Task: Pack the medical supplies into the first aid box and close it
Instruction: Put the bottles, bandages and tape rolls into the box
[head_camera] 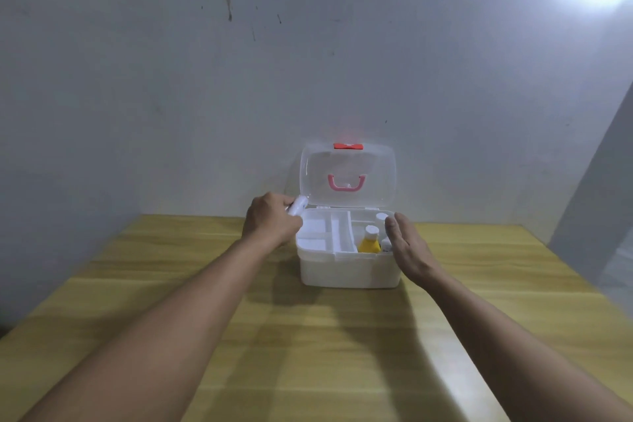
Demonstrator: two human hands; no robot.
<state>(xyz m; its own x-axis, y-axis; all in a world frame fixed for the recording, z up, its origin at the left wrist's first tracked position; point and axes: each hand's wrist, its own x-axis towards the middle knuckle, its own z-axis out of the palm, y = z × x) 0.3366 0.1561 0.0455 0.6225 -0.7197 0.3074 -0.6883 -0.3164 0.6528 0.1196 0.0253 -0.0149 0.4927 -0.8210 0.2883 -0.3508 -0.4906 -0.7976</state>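
A white first aid box (349, 271) stands on the wooden table (308, 336), its clear lid (347, 176) raised, with a pink handle and a red latch. A white divided tray (325, 233) fills the box's left part. A yellow bottle (370, 241) with a white cap stands upright in the right part, beside other white-capped bottles (381, 216). My left hand (270, 221) is at the box's left rim, closed around a small white object (297, 205). At the box's right edge my right hand (407, 247) is flat with fingers extended, holding nothing.
A grey, stained wall rises right behind the box. The table's far edge meets that wall. A bright light glares at the top right. A grey panel stands to the right of the table.
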